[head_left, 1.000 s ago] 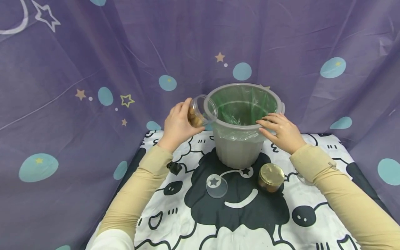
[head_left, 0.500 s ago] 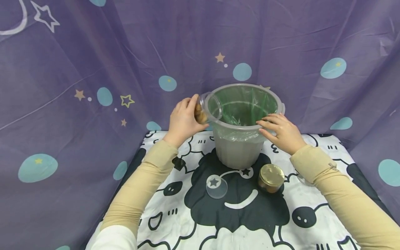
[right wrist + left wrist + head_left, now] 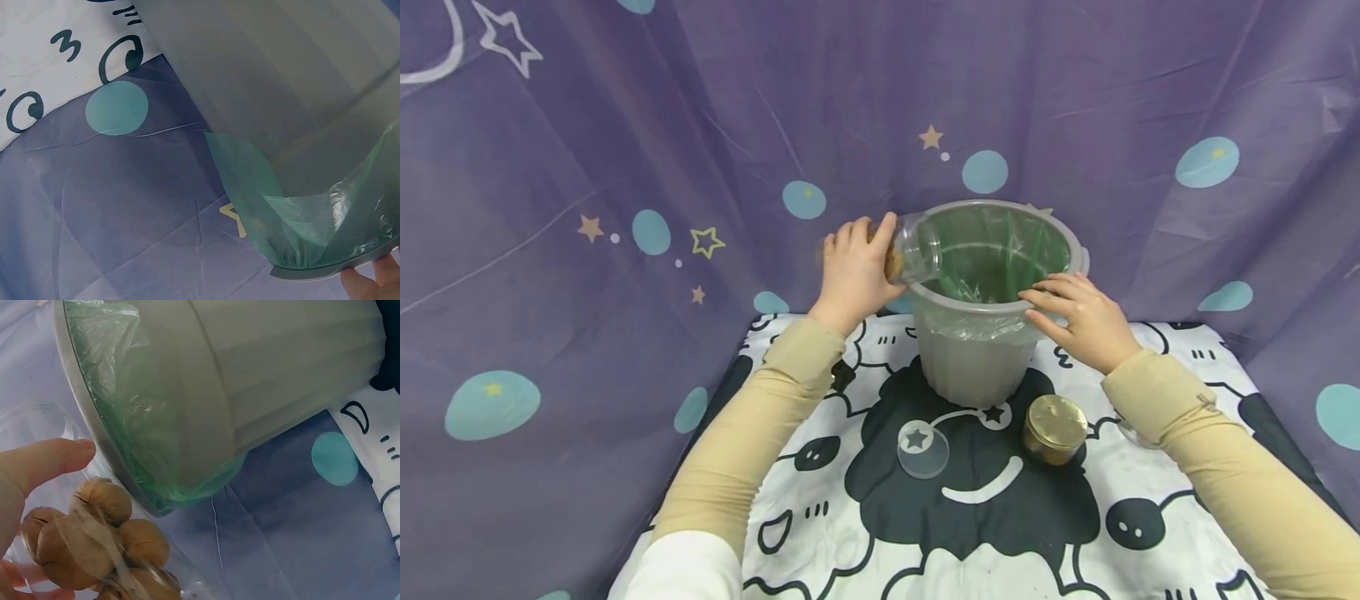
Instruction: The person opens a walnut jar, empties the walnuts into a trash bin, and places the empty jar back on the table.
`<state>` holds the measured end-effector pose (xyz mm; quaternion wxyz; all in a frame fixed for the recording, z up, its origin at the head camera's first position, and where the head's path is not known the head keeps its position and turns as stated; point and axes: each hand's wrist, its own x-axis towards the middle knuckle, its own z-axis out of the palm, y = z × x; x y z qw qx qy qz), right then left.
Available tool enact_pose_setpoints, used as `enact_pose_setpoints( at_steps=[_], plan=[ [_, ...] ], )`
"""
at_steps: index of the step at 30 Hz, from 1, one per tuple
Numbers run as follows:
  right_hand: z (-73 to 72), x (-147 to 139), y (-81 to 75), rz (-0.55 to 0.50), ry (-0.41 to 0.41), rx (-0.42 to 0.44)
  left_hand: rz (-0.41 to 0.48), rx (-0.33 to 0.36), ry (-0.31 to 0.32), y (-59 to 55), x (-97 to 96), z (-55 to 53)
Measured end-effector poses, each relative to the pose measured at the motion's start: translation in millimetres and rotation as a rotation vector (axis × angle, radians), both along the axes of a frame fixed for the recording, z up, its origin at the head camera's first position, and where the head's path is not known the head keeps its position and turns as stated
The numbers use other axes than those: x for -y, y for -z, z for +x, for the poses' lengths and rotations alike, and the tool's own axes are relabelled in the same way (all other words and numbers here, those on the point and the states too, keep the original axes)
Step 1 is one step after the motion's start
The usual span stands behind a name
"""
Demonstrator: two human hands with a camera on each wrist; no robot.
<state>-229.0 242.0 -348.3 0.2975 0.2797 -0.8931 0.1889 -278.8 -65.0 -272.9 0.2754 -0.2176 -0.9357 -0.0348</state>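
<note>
My left hand [image 3: 857, 271] grips a clear plastic jar [image 3: 917, 250] tipped on its side, its mouth over the left rim of the grey trash bin [image 3: 973, 367]. Brown walnuts [image 3: 81, 547] lie inside the jar, as the left wrist view shows. A green bag [image 3: 1000, 250] lines the bin and folds over its rim. At the front right of the rim, my right hand [image 3: 1078, 321] rests with fairly straight fingers; its fingertips [image 3: 357, 284] touch the edge in the right wrist view.
A jar with a gold lid [image 3: 1056, 427] stands right of the bin's base. Left of it lies a clear round lid [image 3: 923, 454] on the patterned cloth [image 3: 977, 533]. A purple curtain [image 3: 662, 125] hangs close behind the bin. Another clear object shows partly beneath the right sleeve.
My left hand has moved right and slightly up, tipping the jar further so that its mouth reaches over the bin. The right hand has stayed at the rim.
</note>
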Motion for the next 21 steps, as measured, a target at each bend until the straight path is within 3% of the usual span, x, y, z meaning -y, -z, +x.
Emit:
enact_pose_setpoints(
  at_steps=[8, 21],
  plan=[
    [0.1, -0.5, -0.1, -0.01, -0.001, -0.002, -0.087, -0.01, 0.059, -7.8, -8.3, -1.2],
    [1.6, 0.9, -0.6, -0.007, 0.009, 0.018, -0.114, -0.017, 0.067, -7.0, -8.5, -2.2]
  ],
)
